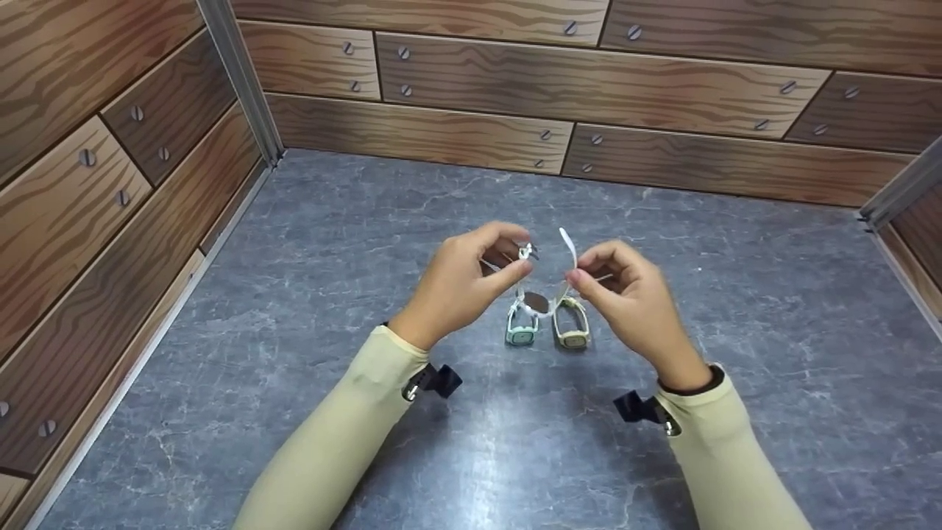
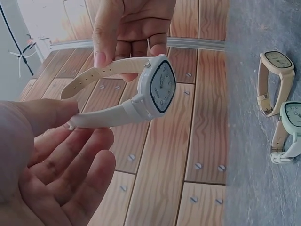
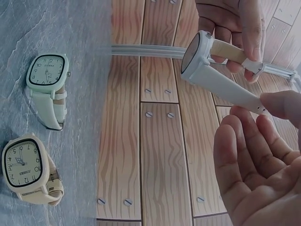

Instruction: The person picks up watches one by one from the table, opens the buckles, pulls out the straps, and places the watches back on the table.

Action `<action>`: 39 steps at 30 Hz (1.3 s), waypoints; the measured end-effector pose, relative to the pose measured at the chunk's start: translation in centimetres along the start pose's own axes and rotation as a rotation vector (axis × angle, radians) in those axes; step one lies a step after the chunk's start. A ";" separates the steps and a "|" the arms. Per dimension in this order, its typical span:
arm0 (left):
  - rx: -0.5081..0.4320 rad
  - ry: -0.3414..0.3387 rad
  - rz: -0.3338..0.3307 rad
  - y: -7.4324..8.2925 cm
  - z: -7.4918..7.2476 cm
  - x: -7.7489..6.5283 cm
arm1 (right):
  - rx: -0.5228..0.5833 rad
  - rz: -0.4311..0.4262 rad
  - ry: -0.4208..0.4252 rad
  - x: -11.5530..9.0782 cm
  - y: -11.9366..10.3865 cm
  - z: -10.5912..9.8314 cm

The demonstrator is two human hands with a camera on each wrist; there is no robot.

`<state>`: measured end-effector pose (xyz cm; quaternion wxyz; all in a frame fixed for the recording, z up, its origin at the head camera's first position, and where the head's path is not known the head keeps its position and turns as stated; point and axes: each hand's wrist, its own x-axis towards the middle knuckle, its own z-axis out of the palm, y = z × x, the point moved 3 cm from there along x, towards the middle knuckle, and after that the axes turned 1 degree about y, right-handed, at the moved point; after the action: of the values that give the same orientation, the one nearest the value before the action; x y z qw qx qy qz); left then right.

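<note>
A white wristwatch (image 1: 537,302) hangs between the two hands with its strap undone and its case lowest. My left hand (image 1: 471,276) pinches the buckle end of the strap between thumb and fingers. The strap's other end, pierced with small holes, is pinched by my right hand (image 1: 629,294), and its tip sticks up past the fingers. In the left wrist view the pale square dial (image 2: 162,85) is visible. On the table just below stand a mint-green watch (image 1: 522,337) and a beige watch (image 1: 573,339), side by side with their straps fastened in loops.
The grey marbled table (image 1: 353,221) is bordered at the back by a wood-patterned panel (image 1: 471,70) and at the left by another panel (image 1: 132,177). A metal post (image 1: 243,81) marks their corner. Dark wrist cameras (image 1: 445,380) sit at the sleeve cuffs.
</note>
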<state>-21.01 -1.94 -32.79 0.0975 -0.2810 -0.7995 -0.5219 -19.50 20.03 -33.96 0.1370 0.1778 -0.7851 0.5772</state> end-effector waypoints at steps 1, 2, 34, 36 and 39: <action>-0.002 0.000 -0.008 0.0 0.0 0.0 | -0.001 -0.001 0.005 0.0 0.0 0.0; -0.003 0.000 -0.016 0.1 -0.1 0.0 | -0.001 -0.002 0.009 0.0 0.1 0.0; 0.110 0.078 -0.178 -5.8 -0.4 0.0 | -0.030 0.136 0.041 2.3 4.3 5.6; 0.137 0.020 -0.226 -6.4 -0.4 -0.2 | -0.097 0.138 0.004 2.1 4.5 6.3; 0.135 -0.063 -0.300 -7.2 -0.2 -0.3 | -0.191 0.167 -0.050 1.8 4.8 7.1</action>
<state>-24.77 -4.37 -38.46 0.0121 -0.1674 -0.8684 -0.4666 -23.31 14.36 -39.38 0.0852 0.1120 -0.8519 0.5045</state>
